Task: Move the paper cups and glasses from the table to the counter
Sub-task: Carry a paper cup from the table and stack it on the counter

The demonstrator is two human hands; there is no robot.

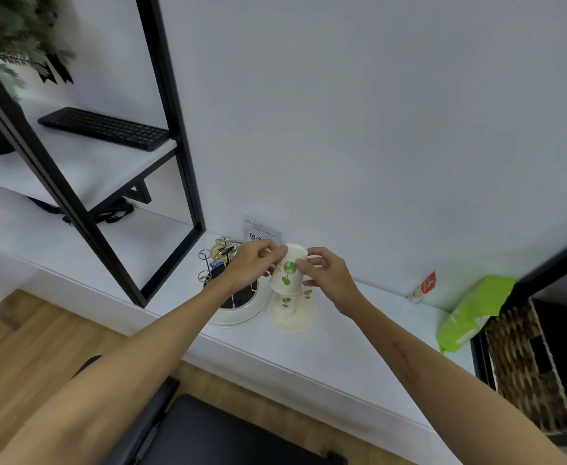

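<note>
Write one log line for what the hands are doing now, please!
left hand: holds paper cup | right hand: holds cup | under it: cup stack on counter

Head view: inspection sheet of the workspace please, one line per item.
Surface: white counter along a white wall.
Job's things: upside-down paper cup with green print held over upside-down paper cups on the counter.
Clutter: round white tray, wire rack, QR card, green pack, small red packet.
Grippers: left hand and right hand both grip the held cup.
Cables: dark cable under the shelf.
Surroundings: black-framed shelf, keyboard, plant, wicker basket.
</note>
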